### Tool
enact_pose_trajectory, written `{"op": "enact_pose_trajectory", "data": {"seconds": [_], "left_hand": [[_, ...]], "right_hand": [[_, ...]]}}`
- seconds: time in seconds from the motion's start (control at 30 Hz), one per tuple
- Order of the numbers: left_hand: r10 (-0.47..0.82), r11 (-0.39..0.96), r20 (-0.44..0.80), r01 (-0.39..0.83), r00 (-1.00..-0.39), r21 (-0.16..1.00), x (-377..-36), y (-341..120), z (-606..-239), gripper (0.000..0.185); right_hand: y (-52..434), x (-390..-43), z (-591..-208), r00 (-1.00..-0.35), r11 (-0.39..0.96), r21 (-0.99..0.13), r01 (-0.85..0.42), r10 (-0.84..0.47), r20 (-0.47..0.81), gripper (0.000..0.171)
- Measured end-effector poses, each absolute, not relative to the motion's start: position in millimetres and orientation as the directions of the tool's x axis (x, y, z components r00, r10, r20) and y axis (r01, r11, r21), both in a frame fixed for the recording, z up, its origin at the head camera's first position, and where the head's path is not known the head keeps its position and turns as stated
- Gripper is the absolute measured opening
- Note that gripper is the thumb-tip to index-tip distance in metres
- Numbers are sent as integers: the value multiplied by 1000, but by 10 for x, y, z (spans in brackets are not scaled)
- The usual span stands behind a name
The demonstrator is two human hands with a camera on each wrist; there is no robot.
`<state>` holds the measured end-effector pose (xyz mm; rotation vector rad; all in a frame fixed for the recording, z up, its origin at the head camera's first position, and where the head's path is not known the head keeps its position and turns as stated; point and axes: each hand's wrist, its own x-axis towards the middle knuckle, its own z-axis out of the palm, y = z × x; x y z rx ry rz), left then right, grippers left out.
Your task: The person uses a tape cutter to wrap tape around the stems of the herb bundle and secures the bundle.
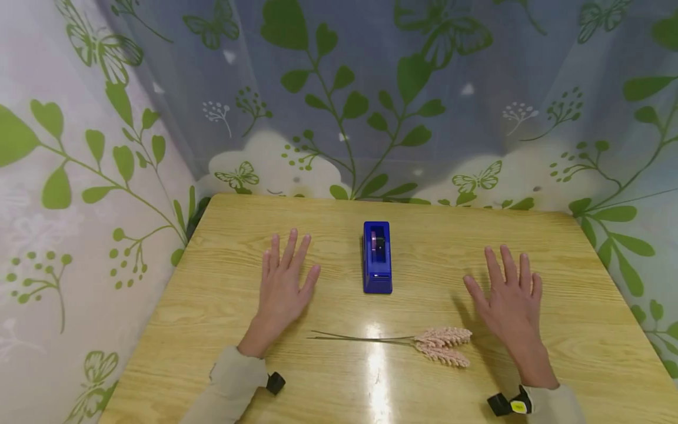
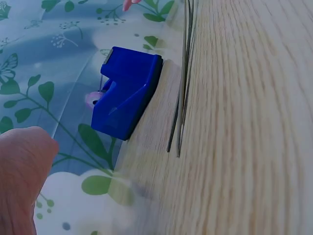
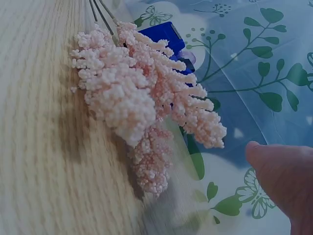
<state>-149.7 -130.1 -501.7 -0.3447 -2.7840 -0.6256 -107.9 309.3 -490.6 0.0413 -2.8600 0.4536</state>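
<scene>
A blue tape dispenser (image 1: 377, 258) stands in the middle of the wooden table (image 1: 582, 330), with a roll of tape inside. In front of it lie pink dried flower sprigs (image 1: 444, 345) with thin stems (image 1: 355, 338) pointing left. My left hand (image 1: 285, 281) lies flat on the table left of the dispenser, fingers straight and spread. To the dispenser's right my right hand (image 1: 507, 297) rests flat, just above the sprigs. Neither hand holds anything. The left wrist view shows the dispenser (image 2: 126, 95) and the stems (image 2: 182, 88); the right wrist view shows the sprigs (image 3: 142, 98) close up.
A curtain (image 1: 371, 100) printed with green leaves and butterflies hangs behind the table and along its left and right sides. Black bands sit on both wrists.
</scene>
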Motion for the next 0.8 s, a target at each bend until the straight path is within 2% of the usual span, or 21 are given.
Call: {"op": "enact_pose_trajectory", "data": {"seconds": [0.17,0.37,0.53,0.7,0.8], "left_hand": [[198,871,278,299,-940,390,-1506,-1198,-5004,65],[272,845,257,358,-927,397,-1555,-1013,-4987,66],[353,778,276,445,-894,445,-1663,-860,-4974,67],[412,720,269,493,-870,489,-1797,-748,-5005,67],[434,706,239,493,-868,509,-1855,-702,-5030,67]], "right_hand": [[3016,-1081,-4874,-973,939,-328,-99,-23,228,80],[2736,-1092,-4768,-972,918,-349,-188,-122,202,75],[2442,-1115,-4679,-952,894,-351,-280,-209,225,58],[2109,-1161,-4644,-880,851,-297,-433,-328,343,34],[1937,-1180,-4658,-851,822,-297,-485,-366,377,25]]}}
